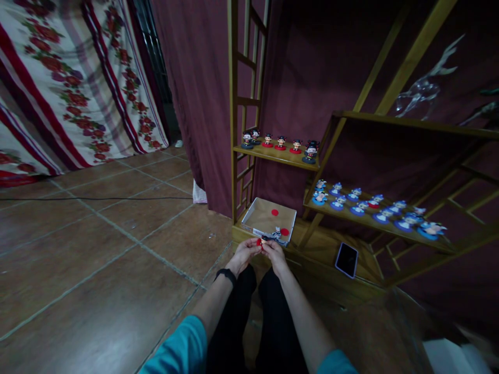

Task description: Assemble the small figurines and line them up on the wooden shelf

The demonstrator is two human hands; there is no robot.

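Note:
My left hand (pixel 245 252) and my right hand (pixel 275 254) meet in front of the shelf unit, fingers closed together on one small figurine (pixel 264 240) with a dark head and red parts. Fingertips hide much of it. Just beyond the hands is a shallow box (pixel 259 214) on the lowest shelf. Inside it lie a red disc (pixel 275 212), another red disc (pixel 284 232) and a small black-and-white figure (pixel 277 232). My left wrist wears a black band.
Dark-haired figurines (pixel 281 142) stand in a row on the upper shelf. Several blue-and-white figurines (pixel 359 208) fill the shelf at right. A phone or tablet (pixel 346 259) lies on the lowest shelf. A clear deer ornament (pixel 421 93) stands higher up. A cable (pixel 97 198) crosses the tiled floor.

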